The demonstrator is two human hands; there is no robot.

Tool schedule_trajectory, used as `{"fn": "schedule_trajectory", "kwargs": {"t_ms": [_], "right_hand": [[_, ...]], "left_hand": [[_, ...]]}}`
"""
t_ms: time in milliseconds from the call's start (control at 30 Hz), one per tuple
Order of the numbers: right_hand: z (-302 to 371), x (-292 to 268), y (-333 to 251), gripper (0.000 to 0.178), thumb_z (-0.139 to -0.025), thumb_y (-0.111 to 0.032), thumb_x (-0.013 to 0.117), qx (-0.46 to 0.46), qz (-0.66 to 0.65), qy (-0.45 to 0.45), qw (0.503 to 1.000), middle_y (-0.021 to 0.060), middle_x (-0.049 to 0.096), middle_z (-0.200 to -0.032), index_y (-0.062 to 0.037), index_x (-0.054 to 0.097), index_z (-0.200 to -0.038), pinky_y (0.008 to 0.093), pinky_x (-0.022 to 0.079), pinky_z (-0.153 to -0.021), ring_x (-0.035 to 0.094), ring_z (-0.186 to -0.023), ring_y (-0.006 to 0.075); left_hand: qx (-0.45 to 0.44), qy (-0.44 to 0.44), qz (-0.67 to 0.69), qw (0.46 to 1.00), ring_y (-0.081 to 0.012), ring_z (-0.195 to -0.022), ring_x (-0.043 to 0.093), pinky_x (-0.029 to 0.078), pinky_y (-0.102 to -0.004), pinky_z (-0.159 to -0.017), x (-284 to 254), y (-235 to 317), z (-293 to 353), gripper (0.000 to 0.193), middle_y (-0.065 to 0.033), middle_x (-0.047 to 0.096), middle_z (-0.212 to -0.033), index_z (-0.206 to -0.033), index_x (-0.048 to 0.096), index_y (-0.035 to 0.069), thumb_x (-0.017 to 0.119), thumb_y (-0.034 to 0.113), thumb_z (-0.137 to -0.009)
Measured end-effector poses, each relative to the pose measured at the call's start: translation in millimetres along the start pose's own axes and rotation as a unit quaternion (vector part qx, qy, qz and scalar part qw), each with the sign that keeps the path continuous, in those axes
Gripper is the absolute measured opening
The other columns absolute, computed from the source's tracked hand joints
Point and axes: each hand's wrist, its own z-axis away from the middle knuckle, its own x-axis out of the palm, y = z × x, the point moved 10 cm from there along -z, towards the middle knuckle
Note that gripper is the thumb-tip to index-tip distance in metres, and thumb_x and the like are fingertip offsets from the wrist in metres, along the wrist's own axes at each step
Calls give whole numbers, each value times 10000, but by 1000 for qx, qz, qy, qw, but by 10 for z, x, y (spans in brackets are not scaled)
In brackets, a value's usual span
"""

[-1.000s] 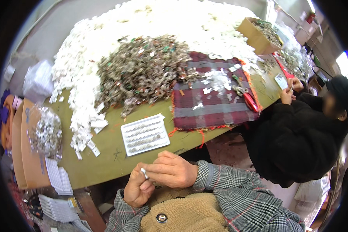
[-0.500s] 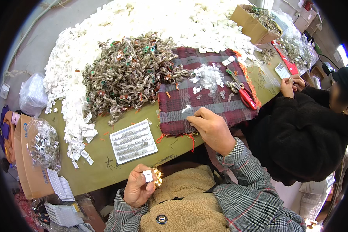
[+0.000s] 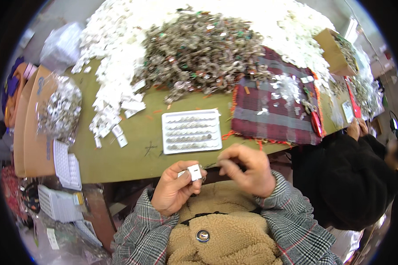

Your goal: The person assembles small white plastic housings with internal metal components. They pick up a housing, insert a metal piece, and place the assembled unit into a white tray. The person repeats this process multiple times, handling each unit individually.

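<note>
Head view, left hand: thumb and fingers clamped on the tag.
Tag: small, white, flat, squarish, short dark dash near its middle; finer detail too small to tell. At the left hand's fingertips, apart from the right hand.
Right hand: fingers curled, thumb near forefinger; cannot tell if anything is gripped.
Tray: white, rows of round pieces, beyond left hand.
Cloth: plaid, beyond right hand.

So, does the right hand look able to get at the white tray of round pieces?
Probably yes: the white tray lies on the green table, just beyond the right hand, and nothing visible blocks the way. Whether that hand pinches something small, I cannot tell.
</note>
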Motion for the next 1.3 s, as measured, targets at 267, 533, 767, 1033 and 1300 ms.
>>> {"fn": "schedule_trajectory", "kwargs": {"t_ms": [267,533,767,1033,1300], "right_hand": [[-202,688,-272,143,-840,63,665,-106,-6,-12,994,118,648,-979,2,633,-966,312,522,-783,642,-890,218],[-210,756,-363,195,-801,74,685,-152,74,-65,983,139,611,-987,26,598,-968,328,555,-708,650,-844,262],[-105,831,-382,204,-789,46,689,-221,158,-72,960,149,600,-1006,19,600,-971,354,551,-726,643,-855,302],[-315,715,-365,155,-785,78,703,-92,47,-115,988,122,648,-946,4,662,-916,302,532,-741,657,-849,224],[-892,1222,-835,117,-839,39,682,-196,182,-240,933,138,660,-943,5,688,-951,353,537,-691,667,-812,280]], "left_hand": [[64,-14,14,998,-169,-801,689,598,-278,-709,-86,237,243,267,-137,687,-1002,-1255,594,-5,562,78,-1003],[56,9,14,998,-170,-761,699,613,-287,-696,-133,241,258,279,-127,695,-957,-1244,595,-42,582,78,-992],[66,66,-58,994,-170,-748,703,606,-284,-690,-191,189,258,268,-122,708,-904,-1214,620,-40,624,55,-963],[85,40,-56,994,-186,-748,681,602,-314,-663,-82,305,280,229,-143,688,-923,-1170,627,-49,618,52,-963],[163,15,26,986,-180,-841,690,618,-260,-626,-230,699,488,235,-101,653,-1007,-1198,594,-8,604,82,-981]]}}
